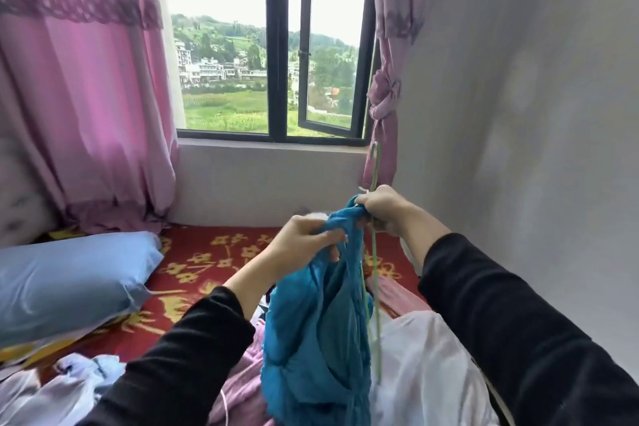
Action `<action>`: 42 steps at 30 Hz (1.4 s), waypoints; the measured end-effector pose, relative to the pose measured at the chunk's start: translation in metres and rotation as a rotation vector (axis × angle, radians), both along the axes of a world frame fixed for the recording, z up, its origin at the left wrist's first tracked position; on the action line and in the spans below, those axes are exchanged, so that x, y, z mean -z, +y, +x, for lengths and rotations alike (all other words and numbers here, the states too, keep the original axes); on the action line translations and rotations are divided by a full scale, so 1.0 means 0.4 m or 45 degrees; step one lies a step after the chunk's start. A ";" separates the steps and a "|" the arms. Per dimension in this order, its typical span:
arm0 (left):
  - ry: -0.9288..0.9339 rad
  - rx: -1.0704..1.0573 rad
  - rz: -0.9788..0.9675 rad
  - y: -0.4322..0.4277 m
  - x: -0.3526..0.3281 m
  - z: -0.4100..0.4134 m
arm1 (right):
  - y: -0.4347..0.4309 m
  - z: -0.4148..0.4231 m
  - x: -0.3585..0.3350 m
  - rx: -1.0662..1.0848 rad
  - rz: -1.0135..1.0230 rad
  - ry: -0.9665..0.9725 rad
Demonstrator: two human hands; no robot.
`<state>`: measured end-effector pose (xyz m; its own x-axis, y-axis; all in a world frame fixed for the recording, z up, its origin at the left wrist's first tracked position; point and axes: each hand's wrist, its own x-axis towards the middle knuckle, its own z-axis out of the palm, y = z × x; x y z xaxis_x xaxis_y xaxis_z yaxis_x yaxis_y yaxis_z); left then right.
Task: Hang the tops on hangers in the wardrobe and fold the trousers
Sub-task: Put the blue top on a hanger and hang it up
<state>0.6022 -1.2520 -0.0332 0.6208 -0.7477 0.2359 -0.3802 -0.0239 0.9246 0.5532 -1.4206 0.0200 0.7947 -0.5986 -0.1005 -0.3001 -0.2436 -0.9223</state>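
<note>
- Teal top [318, 322], thin and crinkled, hangs in soft vertical folds above the bed, held up between both hands.
- Left hand [304, 242] pinches a bunched fold of it, thumb over curled fingers.
- Right hand [383, 209] is clenched on the gathered upper edge; the green hanger [374, 169], a slim wire-like rod with a curved hook, runs through the same fist and down beside the cloth.
- Red bedspread [214, 252] has a golden flower pattern.
- Smooth, plump blue pillow [69, 280] lies to the left.
- Sheer white garment [422, 356] and ribbed mauve garment [242, 384] lie crumpled below the top.
</note>
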 end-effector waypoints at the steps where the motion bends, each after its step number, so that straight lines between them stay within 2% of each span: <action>1: 0.110 -0.031 -0.051 0.001 0.000 0.008 | -0.009 -0.006 0.017 -0.008 0.015 0.028; 4: 0.324 -0.202 -0.062 0.012 0.001 0.053 | -0.045 -0.023 0.074 0.059 0.056 0.065; 8: 0.651 -0.346 -0.038 0.014 0.034 0.089 | -0.074 -0.048 0.135 0.216 0.168 -0.176; 11: 0.775 -0.495 -0.020 0.004 0.062 0.100 | -0.090 -0.077 0.186 0.225 0.355 -0.356; 15: 0.965 -0.656 -0.185 0.016 0.086 0.126 | -0.112 -0.134 0.277 0.325 0.457 -0.429; 20: 0.673 -0.639 -0.160 0.040 0.114 0.152 | -0.136 -0.193 0.376 0.487 0.220 -0.226; 24: 0.431 -0.533 -0.044 0.052 0.133 0.161 | -0.134 -0.201 0.392 0.342 0.157 -0.159; 30: -0.059 -0.385 0.296 0.076 0.144 0.174 | -0.113 -0.162 0.353 0.136 0.084 -0.249; 37: -0.018 -0.425 0.039 0.149 0.137 0.192 | -0.160 -0.140 0.298 0.146 0.011 -0.313; 42: -0.016 -0.362 0.073 0.156 0.148 0.186 | -0.143 -0.134 0.299 0.072 0.060 -0.260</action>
